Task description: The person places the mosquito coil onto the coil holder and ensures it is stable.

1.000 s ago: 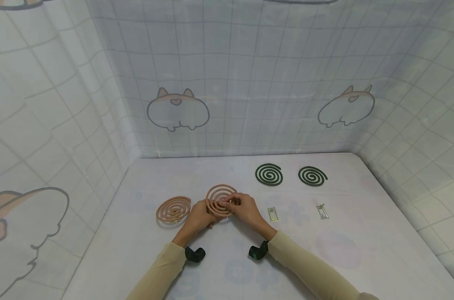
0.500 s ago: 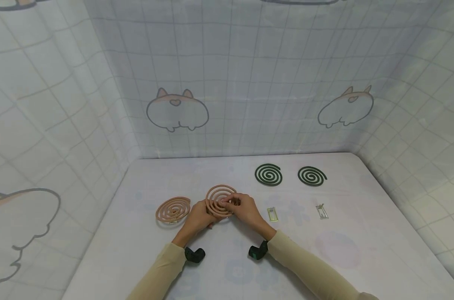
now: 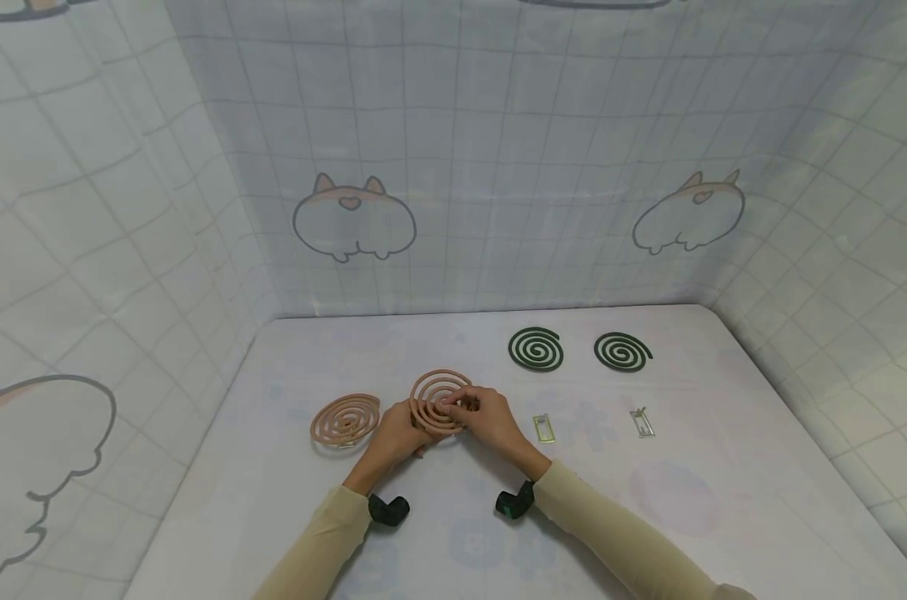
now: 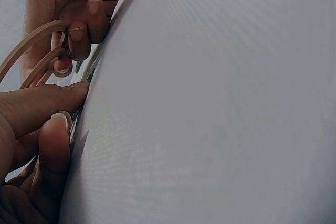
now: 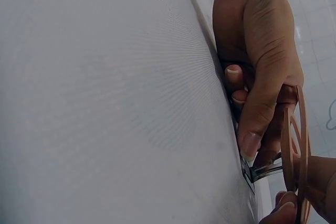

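Note:
A brown mosquito coil (image 3: 428,385) is raised and tilted off the table between my hands. My right hand (image 3: 493,419) pinches it near its centre; in the right wrist view, the coil (image 5: 302,124) stands edge-on. My left hand (image 3: 396,433) holds a small metal coil stand (image 5: 269,170) low under the coil, its thumb at the stand's base. The stand's upright reaches towards the coil, but fingers hide where the two meet. Left of my left hand, a second brown coil (image 3: 333,425) sits on its own stand.
Two green mosquito coils (image 3: 536,349) lie flat at the back right of the white table (image 3: 273,517). Nearer, a gold-coloured stand (image 3: 544,428) and a silver stand (image 3: 643,422) lie apart. Patterned cloth walls (image 3: 498,167) enclose the back and sides.

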Demonstrator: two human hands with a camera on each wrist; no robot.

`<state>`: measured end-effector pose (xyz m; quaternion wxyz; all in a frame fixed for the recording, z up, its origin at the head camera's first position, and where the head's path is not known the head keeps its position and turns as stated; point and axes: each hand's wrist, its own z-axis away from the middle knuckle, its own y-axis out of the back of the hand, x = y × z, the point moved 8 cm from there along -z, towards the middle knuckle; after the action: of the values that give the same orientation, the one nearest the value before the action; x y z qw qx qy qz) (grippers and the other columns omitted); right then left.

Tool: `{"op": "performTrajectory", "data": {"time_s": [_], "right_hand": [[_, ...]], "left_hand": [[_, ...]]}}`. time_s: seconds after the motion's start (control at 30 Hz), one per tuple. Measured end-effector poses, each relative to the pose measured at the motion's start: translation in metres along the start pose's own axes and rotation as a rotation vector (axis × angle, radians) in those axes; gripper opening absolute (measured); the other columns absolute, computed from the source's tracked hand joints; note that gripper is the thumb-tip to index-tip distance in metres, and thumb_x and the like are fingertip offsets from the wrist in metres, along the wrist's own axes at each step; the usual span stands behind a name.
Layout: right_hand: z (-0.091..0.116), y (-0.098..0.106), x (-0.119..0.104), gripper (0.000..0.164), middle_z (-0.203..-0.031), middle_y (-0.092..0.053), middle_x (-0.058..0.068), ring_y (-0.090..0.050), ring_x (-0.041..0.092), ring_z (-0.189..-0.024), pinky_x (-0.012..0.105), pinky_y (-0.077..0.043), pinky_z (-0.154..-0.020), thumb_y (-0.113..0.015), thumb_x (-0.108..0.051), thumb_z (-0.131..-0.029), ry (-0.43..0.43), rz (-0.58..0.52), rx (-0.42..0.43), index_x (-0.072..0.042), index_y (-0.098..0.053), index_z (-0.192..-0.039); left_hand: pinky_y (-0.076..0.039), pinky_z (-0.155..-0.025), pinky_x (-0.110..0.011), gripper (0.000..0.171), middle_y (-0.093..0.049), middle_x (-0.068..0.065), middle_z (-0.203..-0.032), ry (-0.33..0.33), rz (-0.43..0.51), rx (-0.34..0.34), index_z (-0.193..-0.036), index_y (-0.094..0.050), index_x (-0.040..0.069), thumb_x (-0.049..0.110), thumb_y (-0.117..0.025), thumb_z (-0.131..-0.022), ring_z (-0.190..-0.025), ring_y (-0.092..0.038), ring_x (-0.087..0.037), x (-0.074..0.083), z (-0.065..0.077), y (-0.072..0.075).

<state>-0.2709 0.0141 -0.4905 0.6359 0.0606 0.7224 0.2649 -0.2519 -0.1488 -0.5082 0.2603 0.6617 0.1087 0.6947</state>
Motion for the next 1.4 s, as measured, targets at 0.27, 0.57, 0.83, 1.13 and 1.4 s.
{"op": "performTrajectory", "data": {"time_s": [0.27,0.57,0.83,1.13,1.4], "right_hand": [[-0.0015,-0.0001,0.0011,0.009,-0.075,-0.063,-0.004,-0.052,0.014,-0.066,0.027,-0.042,-0.056,-0.076,-0.035,-0.095,-0.004,0.017,0.005,-0.028,-0.078,-0.101],[-0.0018,0.0019,-0.0011,0.011,-0.084,-0.062,-0.002,-0.054,0.015,-0.073,0.029,-0.044,-0.062,-0.078,-0.034,-0.094,-0.018,0.038,0.019,-0.026,-0.079,-0.099],[0.0002,0.0023,-0.0022,0.009,-0.09,-0.06,-0.001,-0.051,0.017,-0.078,0.033,-0.043,-0.066,-0.078,-0.032,-0.094,-0.04,0.043,0.022,-0.025,-0.079,-0.099],[0.0008,0.0019,-0.0015,0.01,-0.092,-0.06,-0.001,-0.049,0.018,-0.078,0.034,-0.041,-0.067,-0.077,-0.032,-0.094,-0.028,0.031,0.019,-0.024,-0.08,-0.1],[0.0012,0.0025,-0.0021,0.012,-0.09,-0.06,-0.002,-0.048,0.017,-0.077,0.033,-0.04,-0.066,-0.077,-0.032,-0.095,-0.004,0.053,0.025,-0.023,-0.08,-0.101]], "left_hand": [[-0.047,-0.048,-0.03,0.025,-0.058,-0.001,-0.056,0.012,0.006,0.008,-0.1,-0.071,0.012,0.023,-0.087,-0.084,-0.043,-0.055,-0.015,0.0003,0.0012,0.001],[-0.05,-0.05,-0.033,0.06,-0.062,-0.005,-0.07,0.052,0.073,0.016,-0.128,-0.057,0.008,0.027,-0.09,-0.081,-0.046,-0.056,-0.016,-0.0027,0.0021,0.0018],[-0.052,-0.048,-0.035,0.09,-0.067,-0.012,-0.097,0.049,0.182,0.008,-0.151,-0.038,0.007,0.015,-0.091,-0.079,-0.048,-0.056,-0.019,-0.002,0.0037,0.0034],[-0.052,-0.049,-0.035,0.102,-0.068,-0.015,-0.097,0.036,0.173,0.002,-0.158,-0.026,0.01,0.005,-0.089,-0.077,-0.051,-0.059,-0.021,0.0019,0.0055,0.0045],[-0.052,-0.054,-0.036,0.117,-0.067,-0.019,-0.106,0.034,0.169,-0.041,-0.163,-0.017,0.015,0.018,-0.095,-0.075,-0.056,-0.06,-0.023,0.0035,0.0077,0.0033]]}}
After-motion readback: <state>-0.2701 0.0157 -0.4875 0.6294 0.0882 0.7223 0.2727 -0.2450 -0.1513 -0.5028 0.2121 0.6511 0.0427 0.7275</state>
